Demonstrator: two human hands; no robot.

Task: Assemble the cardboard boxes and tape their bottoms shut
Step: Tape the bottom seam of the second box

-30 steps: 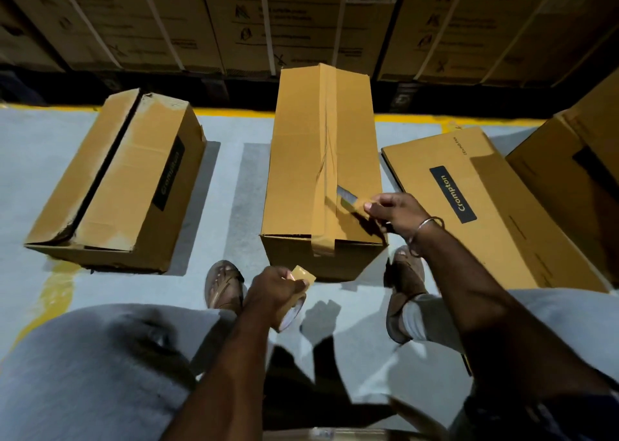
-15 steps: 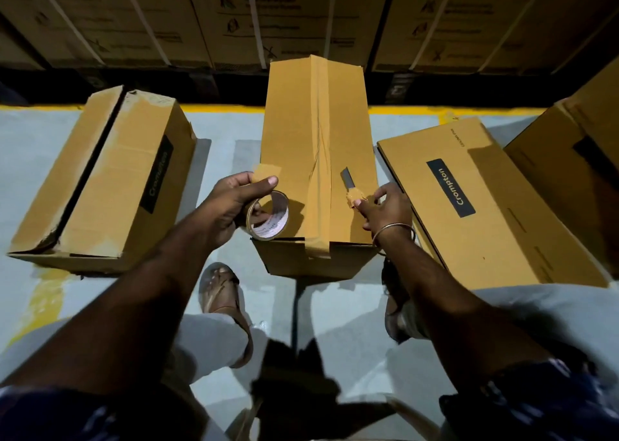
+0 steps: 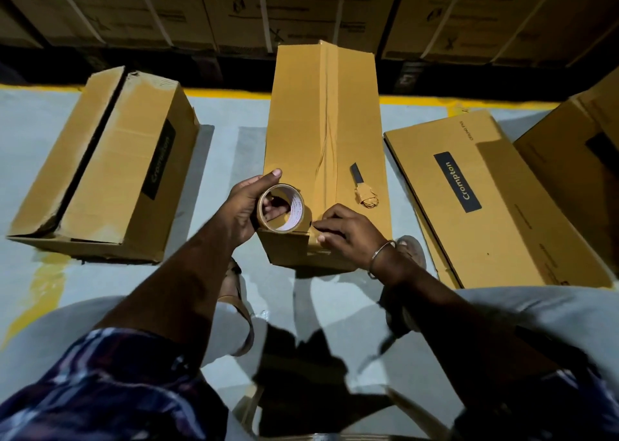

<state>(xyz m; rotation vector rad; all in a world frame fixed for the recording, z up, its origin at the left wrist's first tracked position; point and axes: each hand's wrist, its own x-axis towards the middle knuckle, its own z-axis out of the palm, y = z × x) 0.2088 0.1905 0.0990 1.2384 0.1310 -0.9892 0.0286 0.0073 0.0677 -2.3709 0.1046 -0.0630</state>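
Note:
A long cardboard box [image 3: 298, 132] lies on the floor in front of me, with brown tape running along its centre seam. My left hand [image 3: 246, 207] grips a roll of brown tape [image 3: 283, 212] at the box's near left corner. My right hand [image 3: 348, 232] pinches the tape's free end against the box's near edge, right beside the roll. A small cutter blade [image 3: 363, 189] with a tape-wrapped handle lies on the box top, just beyond my right hand.
An open-seamed box [image 3: 110, 169] lies to the left. A flattened Crompton box [image 3: 485, 202] lies to the right, with another box [image 3: 582, 159] past it. Strapped cartons [image 3: 301, 8] line the back behind a yellow floor line. My feet sit beside the box's near end.
My right hand let go of the cutter, which now lies on the box, and moved to the near edge. My left hand brought the tape roll over to the seam's near end.

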